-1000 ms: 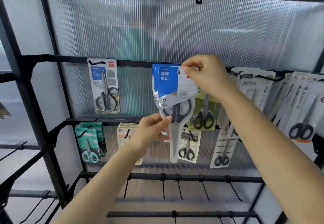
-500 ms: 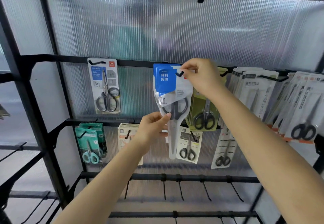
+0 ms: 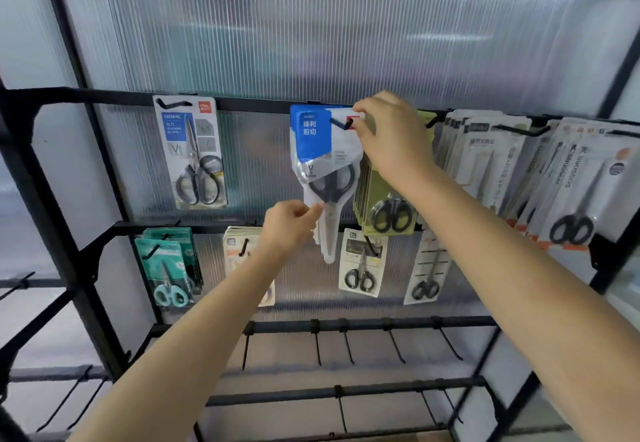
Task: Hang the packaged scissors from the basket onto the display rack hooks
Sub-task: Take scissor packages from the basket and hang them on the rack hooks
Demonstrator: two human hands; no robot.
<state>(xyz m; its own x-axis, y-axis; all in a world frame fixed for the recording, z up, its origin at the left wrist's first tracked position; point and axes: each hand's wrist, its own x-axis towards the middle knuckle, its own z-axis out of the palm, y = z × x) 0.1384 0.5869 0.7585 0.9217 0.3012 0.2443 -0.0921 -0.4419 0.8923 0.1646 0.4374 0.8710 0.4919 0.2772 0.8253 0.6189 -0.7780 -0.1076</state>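
At the top bar of the display rack [image 3: 104,97], the right hand [image 3: 391,136] pinches the blue-and-white scissors pack [image 3: 322,164] by its top corner, its hole over a black hook [image 3: 341,123]. Lower, the left hand [image 3: 289,227] pinches the pack's left edge. Green packs [image 3: 391,206] hang just beside.

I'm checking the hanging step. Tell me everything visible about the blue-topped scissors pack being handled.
The blue-topped scissors pack is a clear plastic sleeve with a blue card bearing white characters, holding black-handled scissors, blades down. It hangs upright with a black hook through its top. The right hand pinches its top corner; the left hand pinches its lower left edge.
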